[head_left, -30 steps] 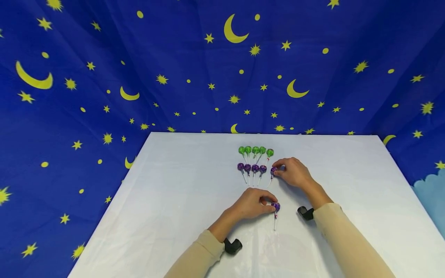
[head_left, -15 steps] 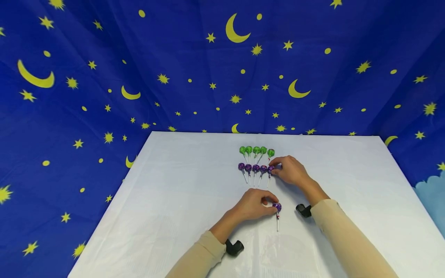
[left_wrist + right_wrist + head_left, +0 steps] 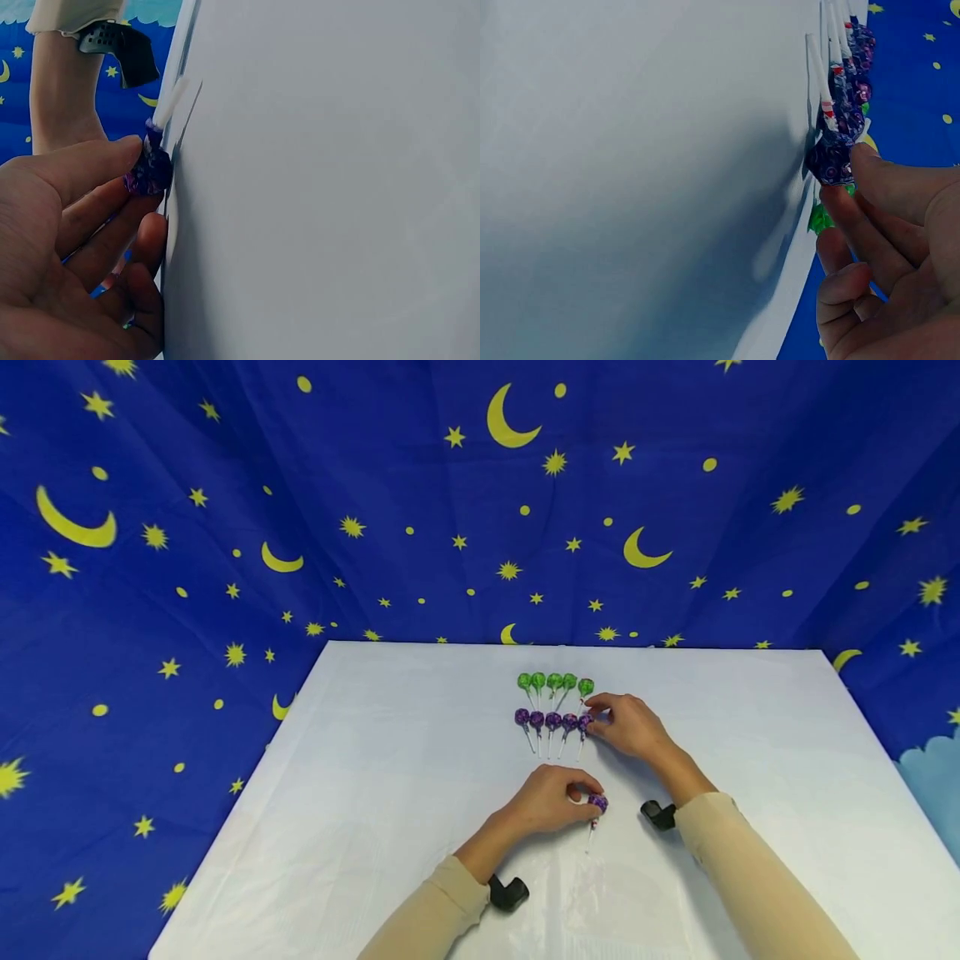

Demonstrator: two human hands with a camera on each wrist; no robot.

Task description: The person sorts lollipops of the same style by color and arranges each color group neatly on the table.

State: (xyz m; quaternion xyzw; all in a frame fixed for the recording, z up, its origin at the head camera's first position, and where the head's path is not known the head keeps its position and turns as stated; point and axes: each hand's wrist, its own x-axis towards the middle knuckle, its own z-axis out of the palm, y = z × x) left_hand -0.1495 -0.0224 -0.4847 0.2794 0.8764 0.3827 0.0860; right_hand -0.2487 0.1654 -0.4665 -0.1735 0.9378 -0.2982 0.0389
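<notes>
Near the table's middle, my left hand (image 3: 551, 799) pinches the wrapped head of a purple lollipop (image 3: 597, 802), its white stick slanting toward me. In the left wrist view, thumb and fingers hold this lollipop (image 3: 149, 171) by its head, close to the tabletop. Farther back, my right hand (image 3: 630, 725) pinches another purple lollipop (image 3: 585, 723) at the right end of a row of purple lollipops (image 3: 553, 721). The right wrist view has that lollipop's head (image 3: 831, 159) between thumb and fingers, with others lined up behind. A row of green lollipops (image 3: 555, 682) lies just beyond.
Everything lies on a white table (image 3: 375, 735). Behind and beside it hangs a blue cloth (image 3: 420, 485) with yellow moons and stars. A black wrist device (image 3: 508, 893) sits at the left cuff, and another black device (image 3: 658, 815) at the right cuff.
My right hand has slid its purple lollipop left, up beside the others in the row. The lollipop in my left hand has turned slightly, its stick now slanting to the lower left.
</notes>
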